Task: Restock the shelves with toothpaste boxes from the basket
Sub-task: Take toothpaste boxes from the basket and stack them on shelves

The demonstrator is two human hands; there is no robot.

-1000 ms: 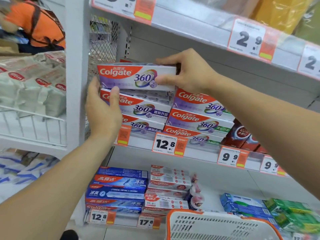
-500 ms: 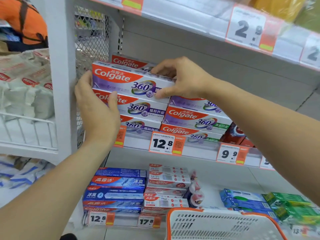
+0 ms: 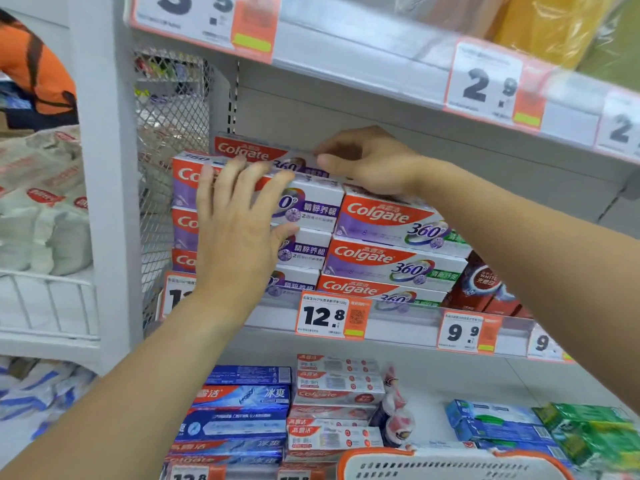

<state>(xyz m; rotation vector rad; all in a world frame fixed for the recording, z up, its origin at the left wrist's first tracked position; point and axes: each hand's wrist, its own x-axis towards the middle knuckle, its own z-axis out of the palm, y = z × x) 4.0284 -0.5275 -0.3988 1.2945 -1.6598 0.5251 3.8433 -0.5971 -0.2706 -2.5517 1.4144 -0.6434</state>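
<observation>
Store shelf (image 3: 398, 336): left hand (image 3: 239, 233) flat, fingers straight, squaring the top box (image 3: 311, 199); right hand (image 3: 367, 164) pinches rear box (image 3: 249, 150) to seat it.

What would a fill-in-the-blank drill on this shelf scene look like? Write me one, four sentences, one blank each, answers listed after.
1. The left hand lies flat against the fronts of the stacked Colgate 360 boxes, its fingers ____.
2. The price tag below the middle of that shelf reads ____.
3. The right hand rests on the ____ box of the stack.
4. The basket at the bottom edge has an ____ rim.

Missing words: straight; 12.8; top; orange
</observation>
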